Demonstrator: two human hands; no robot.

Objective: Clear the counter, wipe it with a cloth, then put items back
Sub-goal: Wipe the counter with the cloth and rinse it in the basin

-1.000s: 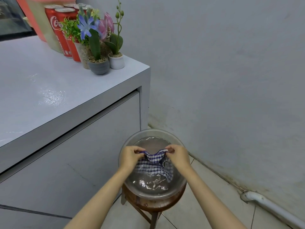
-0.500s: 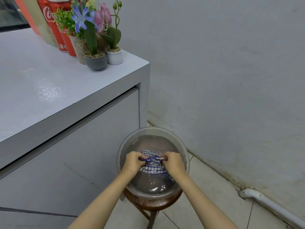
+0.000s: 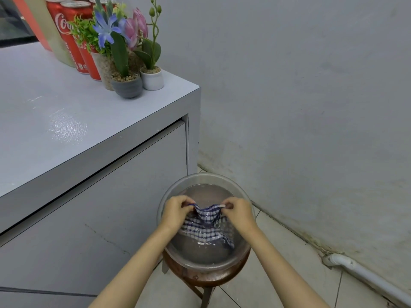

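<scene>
A blue and white checked cloth [image 3: 205,225] hangs wet into a clear bowl of water [image 3: 239,192] that sits on a round wooden stool [image 3: 206,277]. My left hand [image 3: 176,211] pinches the cloth's upper left edge and my right hand [image 3: 239,213] pinches its upper right edge, stretching it between them just above the water. The grey counter [image 3: 89,121] lies to the left, with a wet patch [image 3: 66,128] on its top.
At the counter's far corner stand red cola cans [image 3: 71,38], a grey pot with a blue flower [image 3: 126,85] and a small white pot with a bud stem [image 3: 152,78]. A grey wall [image 3: 300,85] rises on the right, with a white pipe [image 3: 364,276] along the tiled floor.
My hands had come together, bunching the cloth low in the water; now they have drawn apart and lifted its top edge, spreading it again.
</scene>
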